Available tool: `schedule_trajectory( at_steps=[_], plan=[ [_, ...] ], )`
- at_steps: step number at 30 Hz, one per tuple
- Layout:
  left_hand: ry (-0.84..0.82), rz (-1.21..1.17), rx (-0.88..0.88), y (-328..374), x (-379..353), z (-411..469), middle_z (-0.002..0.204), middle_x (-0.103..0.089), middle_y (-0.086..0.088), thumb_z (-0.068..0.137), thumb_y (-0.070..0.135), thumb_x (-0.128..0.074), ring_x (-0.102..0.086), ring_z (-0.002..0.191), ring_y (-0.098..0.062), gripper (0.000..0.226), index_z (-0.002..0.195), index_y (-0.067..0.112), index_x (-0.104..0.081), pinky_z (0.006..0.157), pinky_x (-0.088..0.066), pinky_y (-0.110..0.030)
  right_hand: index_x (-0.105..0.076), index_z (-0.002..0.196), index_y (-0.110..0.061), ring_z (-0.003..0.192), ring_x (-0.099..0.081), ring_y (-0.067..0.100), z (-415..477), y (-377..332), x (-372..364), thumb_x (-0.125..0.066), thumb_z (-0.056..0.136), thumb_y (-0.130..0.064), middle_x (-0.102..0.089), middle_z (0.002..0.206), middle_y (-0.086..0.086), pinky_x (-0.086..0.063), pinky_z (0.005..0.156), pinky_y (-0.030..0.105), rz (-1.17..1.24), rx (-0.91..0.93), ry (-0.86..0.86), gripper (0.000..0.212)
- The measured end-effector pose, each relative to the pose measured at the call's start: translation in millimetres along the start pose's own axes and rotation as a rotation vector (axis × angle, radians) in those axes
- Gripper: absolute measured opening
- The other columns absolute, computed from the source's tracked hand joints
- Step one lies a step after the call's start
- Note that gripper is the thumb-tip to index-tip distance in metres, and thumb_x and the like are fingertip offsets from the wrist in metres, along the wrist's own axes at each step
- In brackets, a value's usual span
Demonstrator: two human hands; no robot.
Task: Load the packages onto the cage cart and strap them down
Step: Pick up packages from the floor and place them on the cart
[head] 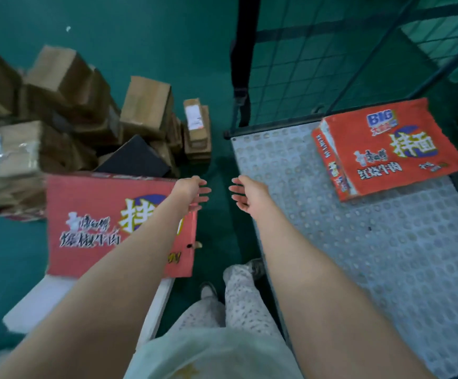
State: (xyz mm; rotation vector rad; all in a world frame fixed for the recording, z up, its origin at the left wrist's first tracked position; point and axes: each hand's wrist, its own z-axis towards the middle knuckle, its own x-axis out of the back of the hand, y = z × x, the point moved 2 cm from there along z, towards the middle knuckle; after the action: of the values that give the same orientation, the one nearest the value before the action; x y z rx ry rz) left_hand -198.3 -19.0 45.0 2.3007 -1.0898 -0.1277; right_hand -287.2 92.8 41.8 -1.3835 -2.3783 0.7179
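The cage cart's studded grey deck [359, 242] fills the right side, with wire mesh walls [304, 64] behind it. One red noodle carton [386, 151] lies flat on the deck's far right. A second red carton [99, 222] lies on the floor at left, on top of a white box [44, 302]. My left hand [192, 191] hovers over that carton's far right corner, fingers straight and empty. My right hand [245, 194] is beside it over the green floor, palm turned inward, fingers relaxed and empty. A dark strap [243, 64] hangs down the cart's left post.
A heap of brown cardboard parcels [72, 105] and one black box [135, 160] is piled on the green floor at the back left. My legs and shoes [233, 291] stand in the gap between the red carton and the cart's edge.
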Motion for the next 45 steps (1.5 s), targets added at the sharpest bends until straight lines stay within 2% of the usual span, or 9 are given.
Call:
schedule_trajectory(
  at_steps=[4, 10, 22, 26, 32, 36, 40, 43, 45],
  plan=[
    [0.082, -0.038, 0.031, -37, 41, 10, 0.083, -0.061, 0.002, 0.099, 0.021, -0.036, -0.056, 0.067, -0.011, 0.025, 0.079, 0.019, -0.053, 0.073, -0.041, -0.029, -0.059, 0.079, -0.017, 0.058, -0.051, 0.011, 1, 29, -39, -0.045, 0.096, -0.021, -0.061, 0.072, -0.003, -0.039, 0.058, 0.022, -0.103, -0.039, -0.058, 0.023],
    [0.094, -0.106, 0.176, -91, 64, 32, 0.097, -0.062, -0.001, 0.099, 0.021, -0.037, -0.055, 0.068, -0.011, 0.018, 0.104, 0.015, -0.053, 0.063, -0.037, -0.026, -0.058, 0.075, -0.017, 0.053, -0.049, 0.011, 26, 86, -73, -0.048, 0.094, -0.019, -0.06, 0.069, -0.001, -0.036, 0.053, 0.021, -0.266, -0.116, -0.079, 0.022],
    [0.098, -0.24, 0.352, -206, 76, 131, 0.085, -0.06, -0.001, 0.1, 0.019, -0.037, -0.054, 0.067, -0.012, 0.016, 0.104, 0.012, -0.05, 0.059, -0.038, -0.025, -0.056, 0.072, -0.019, 0.05, -0.049, 0.011, 136, 208, -96, -0.054, 0.093, -0.026, -0.06, 0.065, -0.003, -0.036, 0.045, 0.02, -0.71, -0.205, -0.072, 0.022],
    [0.089, -0.218, 0.378, -240, 68, 167, 0.086, -0.059, -0.004, 0.1, 0.014, -0.036, -0.052, 0.064, -0.012, 0.019, 0.108, 0.01, -0.052, 0.056, -0.038, -0.025, -0.059, 0.079, -0.015, 0.048, -0.051, 0.01, 183, 236, -107, -0.064, 0.088, -0.032, -0.06, 0.064, -0.003, -0.034, 0.038, 0.016, -0.748, -0.195, -0.061, 0.02],
    [0.09, -0.173, 0.385, -280, 60, 200, 0.071, -0.052, 0.0, 0.095, 0.012, -0.048, -0.05, 0.061, -0.012, 0.034, 0.126, -0.003, -0.053, 0.06, -0.042, -0.024, -0.055, 0.111, -0.011, 0.07, -0.059, 0.019, 230, 273, -110, -0.067, 0.079, -0.052, -0.066, 0.093, 0.003, -0.039, 0.05, 0.024, -0.865, -0.205, 0.026, 0.053],
    [0.076, -0.151, 0.418, -290, 57, 204, 0.083, -0.055, -0.003, 0.097, 0.012, -0.046, -0.055, 0.073, -0.017, 0.031, 0.125, 0.001, -0.054, 0.066, -0.048, -0.029, -0.04, 0.124, -0.009, 0.082, -0.06, 0.023, 245, 280, -111, -0.063, 0.084, -0.045, -0.054, 0.09, 0.002, -0.045, 0.064, 0.029, -0.935, -0.16, 0.017, 0.058],
    [0.054, -0.148, 0.48, -287, 53, 197, 0.1, -0.056, -0.004, 0.098, 0.013, -0.04, -0.056, 0.082, -0.018, 0.021, 0.112, 0.014, -0.055, 0.058, -0.041, -0.026, -0.054, 0.11, -0.009, 0.084, -0.054, 0.025, 249, 276, -119, -0.052, 0.094, -0.037, -0.06, 0.103, 0.008, -0.04, 0.065, 0.029, -1.165, 0.007, -0.101, 0.032],
    [0.063, -0.191, 0.48, -276, 51, 191, 0.091, -0.058, -0.001, 0.097, 0.013, -0.042, -0.054, 0.071, -0.014, 0.014, 0.106, 0.013, -0.053, 0.056, -0.037, -0.025, -0.058, 0.096, -0.006, 0.079, -0.051, 0.026, 241, 274, -121, -0.045, 0.098, -0.026, -0.058, 0.093, 0.009, -0.037, 0.064, 0.029, -1.145, 0.076, -0.078, 0.024],
    [0.064, -0.178, 0.48, -269, 49, 185, 0.095, -0.059, -0.003, 0.097, 0.015, -0.043, -0.056, 0.08, -0.018, 0.013, 0.107, 0.012, -0.052, 0.057, -0.038, -0.025, -0.053, 0.081, -0.008, 0.076, -0.05, 0.026, 231, 267, -119, -0.043, 0.099, -0.024, -0.055, 0.086, 0.007, -0.035, 0.062, 0.029, -1.155, 0.128, -0.057, 0.026]
  ],
)
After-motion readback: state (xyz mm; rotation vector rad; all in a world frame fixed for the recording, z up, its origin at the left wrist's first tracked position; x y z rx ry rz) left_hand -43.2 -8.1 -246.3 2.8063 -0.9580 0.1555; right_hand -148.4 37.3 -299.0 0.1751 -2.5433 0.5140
